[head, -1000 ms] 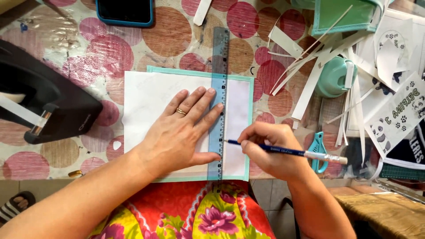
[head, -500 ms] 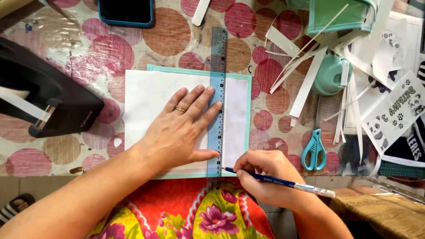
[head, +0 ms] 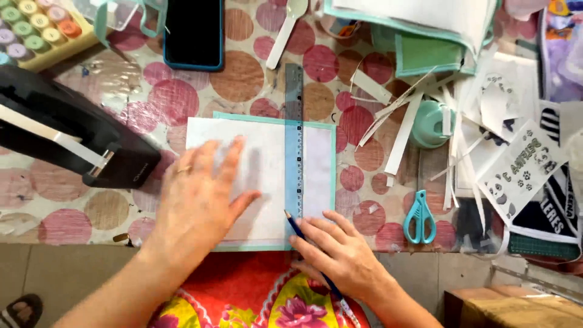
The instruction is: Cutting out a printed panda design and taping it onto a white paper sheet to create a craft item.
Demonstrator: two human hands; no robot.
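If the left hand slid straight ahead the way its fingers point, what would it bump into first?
Probably the see-through blue ruler. The left hand lies flat on the white sheet, fingers aimed up and slightly right, and the ruler crosses that path.

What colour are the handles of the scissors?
The scissors have light turquoise handles, seen best in the head view.

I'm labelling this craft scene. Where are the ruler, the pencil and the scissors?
ruler (head: 294, 121), head view, on its upper half.
pencil (head: 294, 227), head view, on the shaft near the tip.
scissors (head: 419, 212), head view, on the teal handles.
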